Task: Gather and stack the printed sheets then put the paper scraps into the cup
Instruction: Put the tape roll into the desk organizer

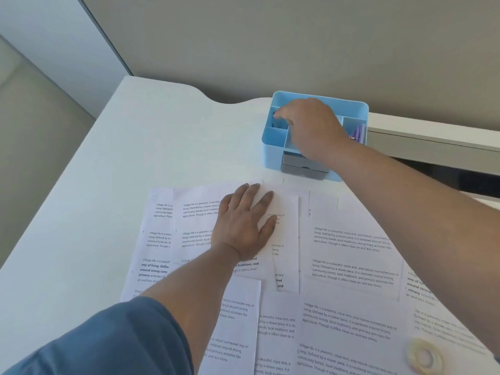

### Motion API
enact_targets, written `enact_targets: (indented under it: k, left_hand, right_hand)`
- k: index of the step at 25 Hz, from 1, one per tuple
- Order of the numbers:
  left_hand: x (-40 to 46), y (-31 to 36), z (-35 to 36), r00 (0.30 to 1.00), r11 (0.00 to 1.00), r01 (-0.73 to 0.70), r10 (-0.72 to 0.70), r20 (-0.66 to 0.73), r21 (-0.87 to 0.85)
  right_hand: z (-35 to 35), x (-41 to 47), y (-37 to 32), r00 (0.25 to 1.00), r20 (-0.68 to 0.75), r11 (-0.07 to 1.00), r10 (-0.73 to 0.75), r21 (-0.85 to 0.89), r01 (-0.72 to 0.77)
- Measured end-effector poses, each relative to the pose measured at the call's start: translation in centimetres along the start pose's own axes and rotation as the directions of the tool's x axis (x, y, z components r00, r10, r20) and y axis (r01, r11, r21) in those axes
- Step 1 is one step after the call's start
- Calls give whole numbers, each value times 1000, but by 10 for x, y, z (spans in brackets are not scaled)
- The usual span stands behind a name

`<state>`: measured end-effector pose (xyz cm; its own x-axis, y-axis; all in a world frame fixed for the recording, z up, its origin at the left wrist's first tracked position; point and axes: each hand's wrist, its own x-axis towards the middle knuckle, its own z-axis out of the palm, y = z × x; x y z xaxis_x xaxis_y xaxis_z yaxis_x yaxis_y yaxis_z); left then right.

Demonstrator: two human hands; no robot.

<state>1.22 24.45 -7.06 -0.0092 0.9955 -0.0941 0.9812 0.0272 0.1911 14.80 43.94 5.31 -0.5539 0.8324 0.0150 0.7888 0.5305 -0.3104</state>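
Observation:
Several printed sheets (351, 255) lie spread and overlapping across the white desk (140, 147). My left hand (243, 226) presses flat, fingers straight, on a narrow cut sheet (286, 239) near the middle of the pile. My right hand (311, 128) reaches over a light blue desk organizer (273, 142) at the back, fingertips dipping into its back-left compartment. Something small and dark shows at the fingertips; whether the hand holds it is hidden. No loose paper scraps are plainly visible.
A roll of clear tape (424, 357) lies on the sheets at the bottom right. The organizer has a grey drawer (303, 166) in front and purple items (357, 133) in its right compartment. A wall runs behind the desk.

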Motion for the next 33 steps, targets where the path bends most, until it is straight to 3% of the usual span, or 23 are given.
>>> enact_targets:
  k: [7,12,16,19,23,27,33]
  left_hand:
    - [-1,3,-2,1000,1000,-2,2,21,14]
    - [-2,3,-3,1000,1000,-1,1,28,14]
    - [-1,3,-2,999,1000,1,-2,35,22]
    - [-1,3,-2,1000,1000,-9,9,23,24]
    - [-1,2,-2,1000,999,-15,15,6,29]
    - [-1,1,0,1000,1000,-21,21,-14,23]
    - [-2,2,0,999,1000,-21,21,-25,21]
  right_hand:
    - [0,-81,1,991,-131,995,-34,85,46]
    - [9,-145,10,988,-138,988,70,148,-49]
    - [16,-202,9,969,-27,937,247,263,-231]
    - [23,-240,11,942,128,914,311,233,-333]
    - [24,-290,22,870,246,879,428,111,-464]
    - [19,-333,29,731,351,792,585,-53,-609]
    - [23,-360,30,588,471,736,657,-230,-637]
